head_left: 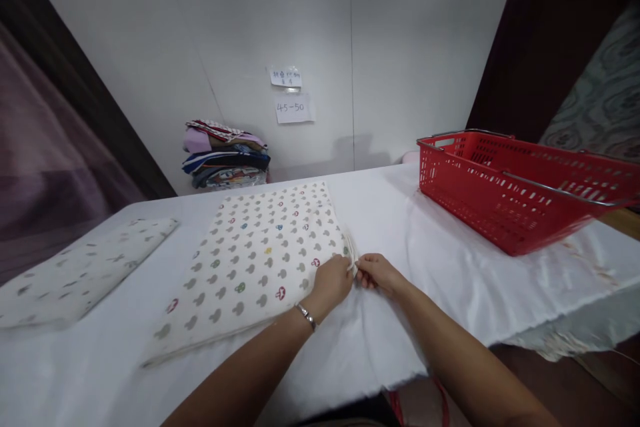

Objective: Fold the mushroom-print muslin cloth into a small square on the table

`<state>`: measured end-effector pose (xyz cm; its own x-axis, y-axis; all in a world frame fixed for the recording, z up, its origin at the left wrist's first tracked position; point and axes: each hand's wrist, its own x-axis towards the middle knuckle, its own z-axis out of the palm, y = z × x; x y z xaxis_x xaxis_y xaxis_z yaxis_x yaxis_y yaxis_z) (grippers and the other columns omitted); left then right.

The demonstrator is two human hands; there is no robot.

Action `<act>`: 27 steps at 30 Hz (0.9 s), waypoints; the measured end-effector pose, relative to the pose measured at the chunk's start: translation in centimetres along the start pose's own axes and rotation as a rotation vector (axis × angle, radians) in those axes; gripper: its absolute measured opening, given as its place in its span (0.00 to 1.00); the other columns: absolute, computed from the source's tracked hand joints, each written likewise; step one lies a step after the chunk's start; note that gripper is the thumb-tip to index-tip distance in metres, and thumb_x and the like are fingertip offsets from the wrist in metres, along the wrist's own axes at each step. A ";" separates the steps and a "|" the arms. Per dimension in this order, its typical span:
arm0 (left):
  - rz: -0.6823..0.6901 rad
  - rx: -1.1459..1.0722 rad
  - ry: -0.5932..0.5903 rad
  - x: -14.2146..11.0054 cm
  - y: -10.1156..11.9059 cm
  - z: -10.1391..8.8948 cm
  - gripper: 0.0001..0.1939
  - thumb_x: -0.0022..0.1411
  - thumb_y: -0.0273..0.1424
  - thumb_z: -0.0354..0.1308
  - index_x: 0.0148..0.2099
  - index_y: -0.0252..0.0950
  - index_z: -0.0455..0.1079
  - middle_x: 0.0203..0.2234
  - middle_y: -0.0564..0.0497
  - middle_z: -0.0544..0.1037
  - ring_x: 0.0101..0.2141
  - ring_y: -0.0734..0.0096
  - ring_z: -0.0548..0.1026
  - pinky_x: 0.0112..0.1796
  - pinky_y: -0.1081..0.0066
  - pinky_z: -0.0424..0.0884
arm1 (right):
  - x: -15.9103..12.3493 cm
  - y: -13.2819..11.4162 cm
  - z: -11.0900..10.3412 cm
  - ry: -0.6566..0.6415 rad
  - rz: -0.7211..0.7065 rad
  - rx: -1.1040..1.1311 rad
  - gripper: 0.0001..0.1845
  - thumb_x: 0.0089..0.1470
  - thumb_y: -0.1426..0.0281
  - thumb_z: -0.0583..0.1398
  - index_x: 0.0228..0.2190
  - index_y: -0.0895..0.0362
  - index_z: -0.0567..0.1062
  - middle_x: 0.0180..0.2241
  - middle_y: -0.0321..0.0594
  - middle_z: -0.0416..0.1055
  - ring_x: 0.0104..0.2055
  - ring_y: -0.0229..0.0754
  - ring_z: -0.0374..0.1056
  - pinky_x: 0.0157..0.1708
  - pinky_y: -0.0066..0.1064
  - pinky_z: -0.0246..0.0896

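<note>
A cream cloth (270,250) printed with small mushrooms lies folded flat on the white-covered table. My left hand (334,280), with a bracelet at the wrist, is closed on the cloth's near right corner. Just to the right, my right hand (376,271) pinches the edge of the same corner. The fingertips of both hands are close together, and the layers of the cloth are lifted a little between them. Part of the corner is hidden behind the fingers.
A second folded cream cloth (95,273) lies at the left. Several folded garments form a stack (227,155) by the wall. A red plastic basket (500,197) with metal handles stands at the right. Paper signs (295,108) hang on the wall above the white table cover (390,213).
</note>
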<state>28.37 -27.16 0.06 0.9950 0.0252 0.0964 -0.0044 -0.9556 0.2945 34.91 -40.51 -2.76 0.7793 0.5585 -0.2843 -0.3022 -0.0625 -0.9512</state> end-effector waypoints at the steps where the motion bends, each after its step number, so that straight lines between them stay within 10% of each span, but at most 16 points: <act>1: -0.018 -0.009 0.000 0.1 0.0 0.1 0.08 0.59 0.28 0.47 0.32 0.36 0.67 0.32 0.48 0.74 0.34 0.66 0.72 0.33 0.70 0.61 | 0.0 0.1 0.0 -0.001 -0.004 -0.002 0.10 0.49 0.67 0.57 0.20 0.59 0.66 0.15 0.31 0.67 0.12 0.29 0.60 0.10 0.20 0.47; 27: -0.133 -0.559 -0.081 1.1 -1.4 0.8 0.10 0.53 0.27 0.48 0.29 0.34 0.71 0.25 0.53 0.75 0.27 0.73 0.69 0.30 0.74 0.61 | 0.0 0.1 0.9 0.056 -0.003 -0.086 0.12 0.54 0.69 0.53 0.21 0.58 0.65 0.16 0.31 0.66 0.12 0.30 0.59 0.09 0.21 0.47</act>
<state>29.53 -26.03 -0.96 0.9949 0.0910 -0.0429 0.0917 -0.6452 0.7585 34.42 -39.72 -2.72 0.8103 0.5119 -0.2853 -0.2534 -0.1329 -0.9582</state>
